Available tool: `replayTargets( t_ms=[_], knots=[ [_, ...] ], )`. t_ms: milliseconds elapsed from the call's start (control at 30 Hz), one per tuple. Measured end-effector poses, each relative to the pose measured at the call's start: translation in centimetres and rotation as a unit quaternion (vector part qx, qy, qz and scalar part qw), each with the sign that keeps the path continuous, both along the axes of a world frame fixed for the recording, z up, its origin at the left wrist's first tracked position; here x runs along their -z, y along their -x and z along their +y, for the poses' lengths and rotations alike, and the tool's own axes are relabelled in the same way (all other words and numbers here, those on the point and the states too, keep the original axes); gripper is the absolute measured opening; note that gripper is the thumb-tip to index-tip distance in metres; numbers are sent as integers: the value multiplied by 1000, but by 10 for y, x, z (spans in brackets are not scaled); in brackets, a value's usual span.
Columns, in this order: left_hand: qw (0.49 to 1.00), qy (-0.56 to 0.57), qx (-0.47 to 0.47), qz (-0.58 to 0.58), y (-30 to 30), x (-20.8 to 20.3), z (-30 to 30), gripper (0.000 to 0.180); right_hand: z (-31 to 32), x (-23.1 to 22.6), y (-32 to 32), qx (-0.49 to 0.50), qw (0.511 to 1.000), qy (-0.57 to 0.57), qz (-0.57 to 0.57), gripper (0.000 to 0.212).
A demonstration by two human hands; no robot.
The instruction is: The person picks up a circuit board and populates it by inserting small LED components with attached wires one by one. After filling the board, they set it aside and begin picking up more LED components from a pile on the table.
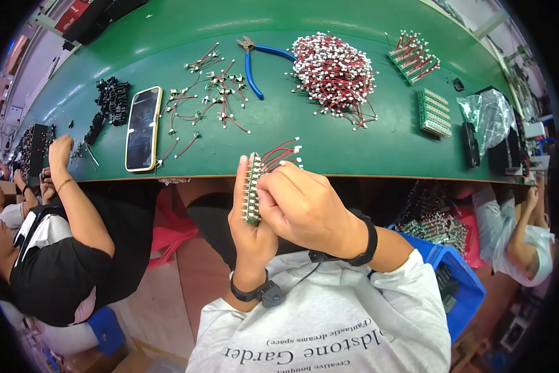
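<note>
Green workbench (385,152) stretched ahead of grip. Heap of red-wired white connectors (332,74) lay ahead-right. Right hand (307,202) bent over right face of pin-studded green circuit board (253,180); hold hidden, could not tell whether pinching anything. Left hand (251,242) gripped board upright, finger along its left side. Smartphone (144,129) lay ahead-left, blue-handled cutters (249,74) straight ahead. Board stood between hands, near workbench edge. White-tipped red leads (282,151) fanned off its right.

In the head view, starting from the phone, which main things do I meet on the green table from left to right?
Phone → scattered wired connectors → blue-handled pliers → large heap of red-wired connectors → green boards → clear plastic bag.
</note>
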State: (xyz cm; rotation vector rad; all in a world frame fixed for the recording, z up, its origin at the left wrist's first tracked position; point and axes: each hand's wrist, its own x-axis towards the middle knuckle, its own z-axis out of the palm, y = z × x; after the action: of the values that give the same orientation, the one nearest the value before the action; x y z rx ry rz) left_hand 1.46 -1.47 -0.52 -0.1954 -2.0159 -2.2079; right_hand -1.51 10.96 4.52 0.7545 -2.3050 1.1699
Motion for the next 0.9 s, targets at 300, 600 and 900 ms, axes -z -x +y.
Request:
replayTargets(
  t_ms=[300,600,900],
  knots=[
    [997,51,-23,47,-3,-6,-3,59,0,1,-5,10,999,13,42,19],
    [1000,-4,-1,-13,-7,-4,-7,66,22,-2,1,-44,999,16,-18,23],
    [993,-86,-46,-66,-1,-9,-16,72,150,29,38,167,965,-174,-99,15]
  ],
)
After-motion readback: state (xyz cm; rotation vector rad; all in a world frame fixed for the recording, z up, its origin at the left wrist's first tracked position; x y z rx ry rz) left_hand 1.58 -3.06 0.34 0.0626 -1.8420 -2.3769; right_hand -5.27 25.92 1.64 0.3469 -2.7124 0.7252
